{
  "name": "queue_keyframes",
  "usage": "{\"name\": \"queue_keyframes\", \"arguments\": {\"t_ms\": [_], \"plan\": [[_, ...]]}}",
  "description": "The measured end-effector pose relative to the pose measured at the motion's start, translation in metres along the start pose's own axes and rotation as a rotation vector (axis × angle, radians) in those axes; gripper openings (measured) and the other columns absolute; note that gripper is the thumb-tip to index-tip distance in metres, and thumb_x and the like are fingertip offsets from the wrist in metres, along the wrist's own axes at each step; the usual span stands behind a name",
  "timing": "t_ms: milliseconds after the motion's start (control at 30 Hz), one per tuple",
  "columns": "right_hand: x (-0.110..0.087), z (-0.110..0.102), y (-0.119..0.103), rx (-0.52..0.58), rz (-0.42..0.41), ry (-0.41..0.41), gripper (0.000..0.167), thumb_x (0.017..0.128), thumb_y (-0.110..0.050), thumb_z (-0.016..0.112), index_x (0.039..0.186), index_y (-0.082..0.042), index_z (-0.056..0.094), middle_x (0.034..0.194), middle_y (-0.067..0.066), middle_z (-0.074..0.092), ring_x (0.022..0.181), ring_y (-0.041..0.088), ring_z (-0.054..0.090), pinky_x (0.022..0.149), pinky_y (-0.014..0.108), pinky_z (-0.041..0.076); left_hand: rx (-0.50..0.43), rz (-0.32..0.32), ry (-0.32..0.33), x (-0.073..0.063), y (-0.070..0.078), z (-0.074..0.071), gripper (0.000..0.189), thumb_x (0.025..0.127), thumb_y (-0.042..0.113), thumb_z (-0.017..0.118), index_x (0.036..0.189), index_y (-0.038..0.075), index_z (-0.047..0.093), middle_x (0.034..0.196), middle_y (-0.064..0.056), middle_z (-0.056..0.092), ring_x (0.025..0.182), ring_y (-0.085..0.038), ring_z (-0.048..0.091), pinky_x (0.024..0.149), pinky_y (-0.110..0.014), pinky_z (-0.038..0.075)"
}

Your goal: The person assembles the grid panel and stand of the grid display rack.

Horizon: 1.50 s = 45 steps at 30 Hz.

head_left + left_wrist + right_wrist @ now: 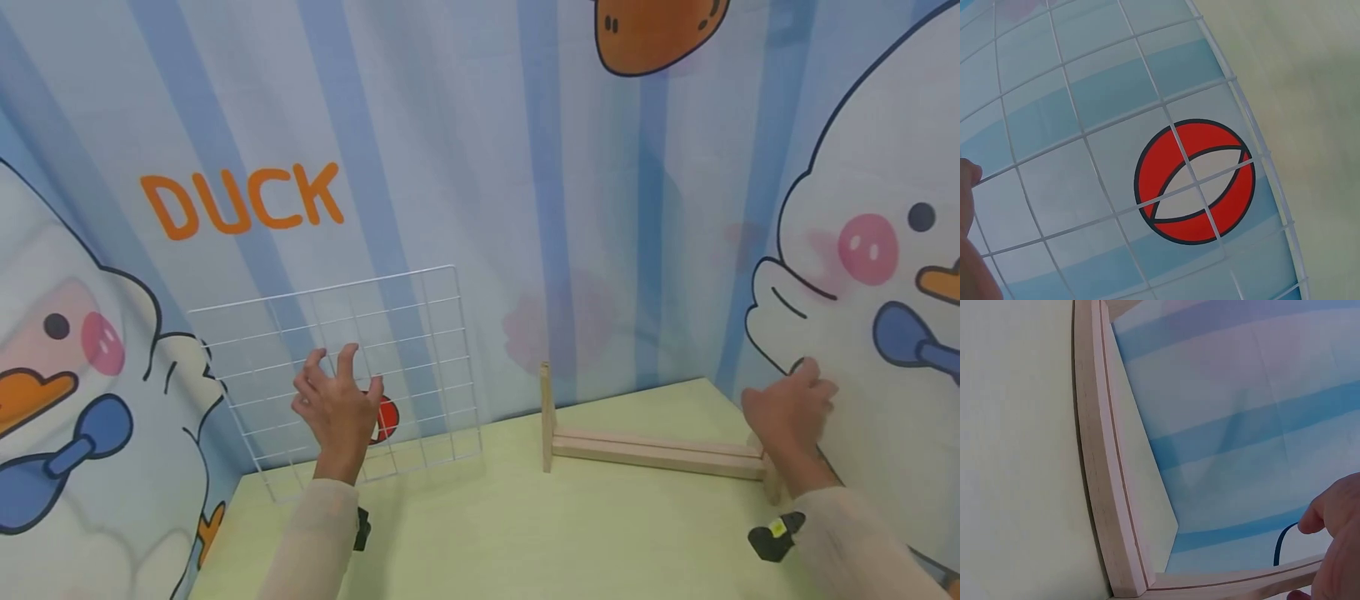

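A white wire grid panel [420, 367] stands upright and slightly tilted at the left of the table. My left hand [337, 412] grips its wires near the middle, fingers bent. In the left wrist view, the thumb [967, 187] lies right at a wire. To the right is a pale wooden frame [652, 450], a long grooved bar with an upright at each end. My right hand [791, 417] holds the top of its right upright. In the right wrist view, the thumb and a fingertip show on opposite sides of that wooden upright [1235, 584]; the other fingers are hidden.
The pale yellow table [525, 533] ends at a curtain [480, 208] with blue stripes and cartoon ducks. A printed red and white ball [1194, 181] shows through the grid. The frame's left upright [547, 417] stands between the panel and the right hand.
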State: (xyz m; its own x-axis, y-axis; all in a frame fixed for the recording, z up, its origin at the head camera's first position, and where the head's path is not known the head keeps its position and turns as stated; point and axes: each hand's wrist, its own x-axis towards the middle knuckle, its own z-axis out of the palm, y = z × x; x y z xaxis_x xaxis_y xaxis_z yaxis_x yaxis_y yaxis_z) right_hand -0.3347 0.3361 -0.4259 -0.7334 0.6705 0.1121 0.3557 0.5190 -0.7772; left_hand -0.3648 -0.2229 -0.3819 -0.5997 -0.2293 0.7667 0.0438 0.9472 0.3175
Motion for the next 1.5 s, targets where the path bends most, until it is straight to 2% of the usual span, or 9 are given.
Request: {"name": "queue_keyframes", "arguments": {"t_ms": [167, 300, 467, 733, 1000, 1100, 1367, 1500], "plan": [[0.000, -0.003, 0.012, 0.024, -0.015, -0.038, 0.081, 0.089, -0.015, 0.056, 0.155, 0.008, 0.014, 0.142, 0.045, 0.031, 0.114, 0.057, 0.043, 0.087, 0.064, 0.043, -0.002, -0.001, 0.010, 0.000, -0.002, -0.001, 0.058, 0.087, 0.030, 0.079, 0.138, 0.023, 0.051, 0.149, -0.021, 0.036, 0.127, -0.048, 0.039, 0.091, -0.067, 0.041], [0.004, 0.000, 0.019, 0.005, -0.038, -0.036, 0.076, 0.088, -0.009, 0.054, 0.155, 0.005, 0.021, 0.137, 0.043, 0.038, 0.111, 0.054, 0.045, 0.084, 0.063, 0.044, 0.000, -0.002, 0.006, -0.001, -0.004, -0.002, 0.059, 0.087, 0.029, 0.080, 0.138, 0.023, 0.051, 0.149, -0.021, 0.036, 0.127, -0.048, 0.039, 0.091, -0.068, 0.040], [0.009, 0.003, 0.027, -0.007, -0.072, -0.024, 0.078, 0.086, -0.002, 0.055, 0.156, 0.002, 0.023, 0.129, 0.040, 0.044, 0.107, 0.051, 0.046, 0.080, 0.060, 0.042, 0.009, -0.009, 0.004, 0.000, -0.005, -0.002, 0.062, 0.085, 0.029, 0.081, 0.139, 0.024, 0.050, 0.149, -0.021, 0.036, 0.127, -0.048, 0.039, 0.091, -0.068, 0.040], [0.012, 0.007, 0.033, -0.030, -0.097, -0.043, 0.080, 0.084, 0.002, 0.053, 0.157, 0.002, 0.021, 0.130, 0.040, 0.045, 0.108, 0.052, 0.046, 0.083, 0.062, 0.042, -0.005, -0.010, 0.006, -0.002, -0.007, -0.002, 0.061, 0.085, 0.028, 0.082, 0.138, 0.023, 0.052, 0.149, -0.021, 0.037, 0.126, -0.049, 0.039, 0.090, -0.068, 0.040], [0.011, 0.013, 0.029, -0.046, -0.166, -0.069, 0.079, 0.083, 0.005, 0.054, 0.156, 0.003, 0.022, 0.119, 0.036, 0.050, 0.096, 0.047, 0.049, 0.070, 0.052, 0.042, -0.004, -0.020, -0.008, -0.005, -0.006, -0.001, 0.060, 0.086, 0.030, 0.081, 0.138, 0.024, 0.052, 0.149, -0.020, 0.037, 0.129, -0.048, 0.039, 0.091, -0.068, 0.040], [0.012, 0.018, 0.026, -0.039, -0.175, -0.080, 0.079, 0.084, 0.005, 0.054, 0.157, 0.001, 0.023, 0.120, 0.036, 0.052, 0.094, 0.045, 0.050, 0.067, 0.049, 0.043, -0.005, -0.017, -0.001, -0.006, -0.005, 0.001, 0.060, 0.085, 0.030, 0.081, 0.137, 0.024, 0.052, 0.148, -0.020, 0.038, 0.128, -0.048, 0.040, 0.091, -0.068, 0.041], [0.015, 0.036, 0.013, -0.035, -0.282, -0.082, 0.078, 0.079, 0.006, 0.055, 0.153, 0.004, 0.030, 0.126, 0.037, 0.056, 0.097, 0.046, 0.056, 0.073, 0.052, 0.046, -0.007, -0.013, -0.002, -0.007, -0.001, 0.002, 0.059, 0.085, 0.031, 0.081, 0.137, 0.024, 0.052, 0.148, -0.021, 0.038, 0.128, -0.048, 0.040, 0.090, -0.068, 0.042], [0.015, 0.044, 0.002, -0.028, -0.294, -0.101, 0.077, 0.080, 0.004, 0.056, 0.152, 0.003, 0.030, 0.127, 0.039, 0.054, 0.100, 0.049, 0.056, 0.071, 0.053, 0.048, -0.011, -0.016, -0.006, -0.007, 0.000, 0.001, 0.058, 0.086, 0.032, 0.080, 0.137, 0.024, 0.052, 0.148, -0.021, 0.038, 0.128, -0.048, 0.039, 0.091, -0.068, 0.042]]}}
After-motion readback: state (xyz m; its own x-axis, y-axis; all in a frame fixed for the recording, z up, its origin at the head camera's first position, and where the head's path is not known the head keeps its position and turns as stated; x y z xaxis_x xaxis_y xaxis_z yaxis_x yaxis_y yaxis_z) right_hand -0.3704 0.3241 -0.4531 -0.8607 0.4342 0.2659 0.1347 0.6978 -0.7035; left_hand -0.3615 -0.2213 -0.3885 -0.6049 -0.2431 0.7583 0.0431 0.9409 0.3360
